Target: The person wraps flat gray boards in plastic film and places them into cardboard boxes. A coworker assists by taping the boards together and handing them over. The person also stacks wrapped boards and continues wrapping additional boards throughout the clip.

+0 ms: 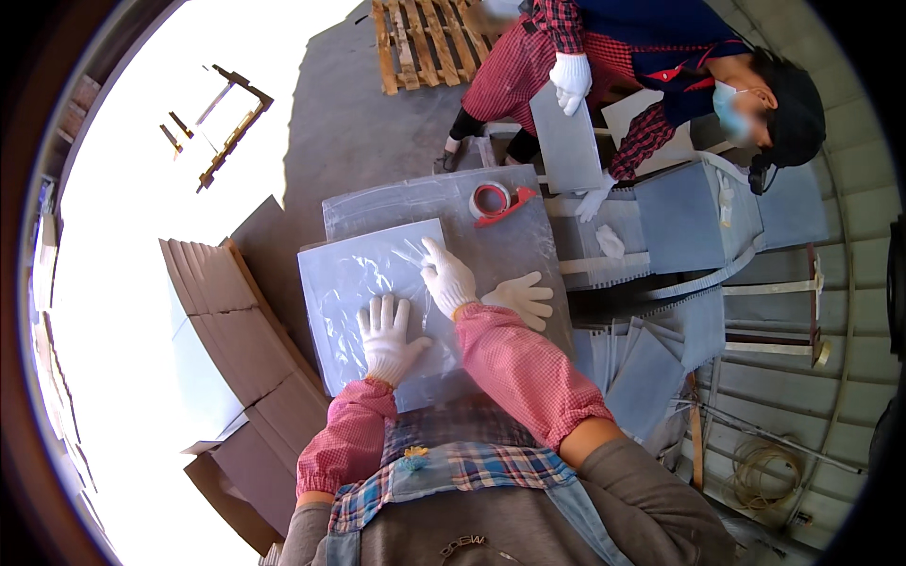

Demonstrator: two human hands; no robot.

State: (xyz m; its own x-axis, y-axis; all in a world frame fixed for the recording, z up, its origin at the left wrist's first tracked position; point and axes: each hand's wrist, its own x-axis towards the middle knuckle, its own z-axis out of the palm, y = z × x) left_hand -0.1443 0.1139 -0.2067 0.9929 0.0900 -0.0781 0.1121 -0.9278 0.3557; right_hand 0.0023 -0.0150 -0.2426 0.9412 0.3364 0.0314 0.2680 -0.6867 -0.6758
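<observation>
A flat grey panel wrapped in clear plastic film (349,274) lies on the work surface before me. My left hand (389,341), in a white knit glove, rests flat on it with the fingers spread. Near the panel's far right corner, my right hand (449,279), gloved likewise, has its fingers drawn together at the film, which creases toward the fingertips. Right of that wrist lies a loose white glove (521,298). A red tape dispenser (500,206) with a roll of tape sits beyond, on the larger plastic-covered stack (377,209).
Folded brown cardboard (236,321) stands at left. At far right a co-worker in white gloves holds a grey panel (569,141) over a bench with grey sheets (679,217). More sheets (646,373) lean at right. A wooden pallet (427,42) lies on the floor beyond.
</observation>
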